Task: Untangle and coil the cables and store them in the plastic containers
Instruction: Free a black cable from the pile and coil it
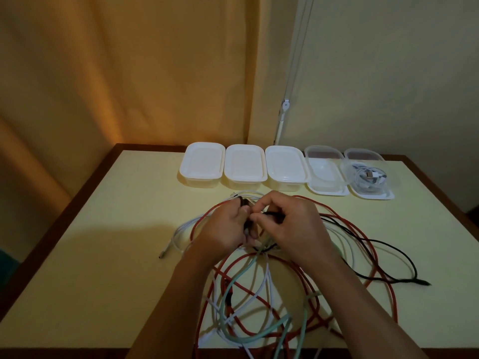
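A tangle of cables lies on the pale yellow table (103,255): a red cable (375,255), a black cable (388,244), white cables (181,229) and a pale green cable (233,281). My left hand (225,226) and my right hand (293,229) meet above the tangle's middle. Both pinch a dark cable end between fingers and thumb. Five plastic containers stand in a row at the back; the rightmost clear one (368,177) holds a coiled white cable.
Three white containers (202,161) (245,164) (285,164) stand closed with lids, beside an empty clear one (324,174). A white plug end (163,255) lies left of the tangle. Cables hang over the table's near edge. Curtain and wall stand behind.
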### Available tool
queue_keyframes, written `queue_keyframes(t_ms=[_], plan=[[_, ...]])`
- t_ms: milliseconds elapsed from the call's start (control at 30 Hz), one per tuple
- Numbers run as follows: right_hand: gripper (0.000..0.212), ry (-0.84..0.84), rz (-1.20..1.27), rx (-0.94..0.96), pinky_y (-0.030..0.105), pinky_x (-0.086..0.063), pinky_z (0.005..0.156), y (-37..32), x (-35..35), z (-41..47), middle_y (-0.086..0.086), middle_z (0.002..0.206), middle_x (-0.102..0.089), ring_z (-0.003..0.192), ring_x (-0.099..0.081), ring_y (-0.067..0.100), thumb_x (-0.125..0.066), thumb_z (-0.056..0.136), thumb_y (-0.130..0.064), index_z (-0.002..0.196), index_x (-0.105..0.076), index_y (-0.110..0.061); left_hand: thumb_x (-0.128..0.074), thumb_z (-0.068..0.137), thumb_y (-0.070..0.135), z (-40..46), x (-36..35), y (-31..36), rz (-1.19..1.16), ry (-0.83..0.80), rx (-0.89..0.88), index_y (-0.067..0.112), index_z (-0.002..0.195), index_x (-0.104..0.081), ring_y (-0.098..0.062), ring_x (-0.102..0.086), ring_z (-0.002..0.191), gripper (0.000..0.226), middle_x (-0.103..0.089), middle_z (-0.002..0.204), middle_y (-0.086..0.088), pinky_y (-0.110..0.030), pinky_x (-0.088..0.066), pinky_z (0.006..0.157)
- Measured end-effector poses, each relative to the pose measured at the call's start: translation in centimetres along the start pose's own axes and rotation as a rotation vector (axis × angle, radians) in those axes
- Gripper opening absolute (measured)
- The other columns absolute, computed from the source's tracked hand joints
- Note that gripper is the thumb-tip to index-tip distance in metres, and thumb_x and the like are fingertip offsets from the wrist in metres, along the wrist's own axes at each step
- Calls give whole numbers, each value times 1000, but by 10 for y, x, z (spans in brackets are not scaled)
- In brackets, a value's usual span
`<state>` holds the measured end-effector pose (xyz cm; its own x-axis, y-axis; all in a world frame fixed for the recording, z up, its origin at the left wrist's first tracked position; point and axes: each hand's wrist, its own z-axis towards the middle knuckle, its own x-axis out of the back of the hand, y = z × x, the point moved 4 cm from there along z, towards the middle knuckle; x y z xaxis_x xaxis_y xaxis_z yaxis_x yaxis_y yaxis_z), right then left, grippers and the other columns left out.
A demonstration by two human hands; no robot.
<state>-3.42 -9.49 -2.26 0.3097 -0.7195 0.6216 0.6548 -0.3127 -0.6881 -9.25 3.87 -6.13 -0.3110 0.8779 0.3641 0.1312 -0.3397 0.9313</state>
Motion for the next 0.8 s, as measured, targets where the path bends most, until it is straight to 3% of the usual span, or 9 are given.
queue_keyframes(t_ms=[133, 200, 333, 433, 500, 600, 733, 800], plan=[[14, 17, 125, 16, 27, -51, 59, 3, 8, 1, -13, 69, -66, 63, -62, 11, -84, 79, -23, 83, -71, -23, -29, 105, 9, -5, -6, 16, -284, -225, 60, 3, 77, -50, -15, -39, 39, 35, -47, 47, -4, -26, -33, 44], [14, 11, 146, 18, 26, -48, 57, 4, 11, 2, -13, 67, -65, 61, -58, 10, -84, 79, -23, 82, -71, -22, -30, 103, 9, -8, -9, 18, -463, -326, 131, 4, 73, -47, -10, -26, 34, 35, -35, 43, -2, -19, -23, 38], [8, -45, 149, 34, 34, -48, 58, 6, 14, 4, -6, 70, -65, 63, -57, 15, -74, 89, -28, 83, -69, -27, -33, 101, 22, -10, -10, 14, -810, -544, 197, 9, 75, -48, -4, -24, 32, 33, -30, 43, 6, -17, -18, 33], [14, -36, 116, 47, 15, -36, 54, 7, 15, 4, -22, 66, -60, 60, -54, 4, -61, 99, -21, 87, -68, -24, -36, 96, 26, -8, -3, 13, -1042, -597, 161, 13, 73, -54, -2, -31, 30, 32, -37, 42, 9, -17, -20, 34], [20, -21, 79, 3, 12, -35, 54, 14, 13, 4, -28, 62, -57, 59, -54, -1, -54, 103, -21, 90, -70, -17, -36, 97, 26, -6, 3, 16, -1174, -549, 113, 14, 72, -58, -1, -35, 31, 35, -39, 42, 10, -17, -23, 35], [24, -45, -1, -63, 21, -36, 53, 22, 2, 3, -15, 57, -55, 58, -53, 5, -50, 104, -29, 93, -71, -25, -33, 100, 26, -3, 8, 18, -1272, -331, 61, 14, 70, -56, -2, -31, 31, 40, -35, 41, 10, -18, -23, 36], [28, -138, -53, -79, 29, -46, 68, 18, -20, 2, -7, 79, -68, 73, -59, 7, -47, 105, -26, 123, -67, -32, -26, 104, 24, 1, 8, 25, -1327, -78, -81, 13, 80, -51, -4, -33, 38, 37, -37, 48, 8, -18, -29, 42], [27, -226, -106, -77, 34, -47, 67, 15, -29, 0, -4, 80, -67, 73, -59, 13, -46, 105, -28, 122, -68, -28, -24, 106, 23, 4, 12, 22, -1283, 80, -141, 13, 87, -48, -8, -37, 46, 32, -40, 55, 6, -20, -37, 47]])
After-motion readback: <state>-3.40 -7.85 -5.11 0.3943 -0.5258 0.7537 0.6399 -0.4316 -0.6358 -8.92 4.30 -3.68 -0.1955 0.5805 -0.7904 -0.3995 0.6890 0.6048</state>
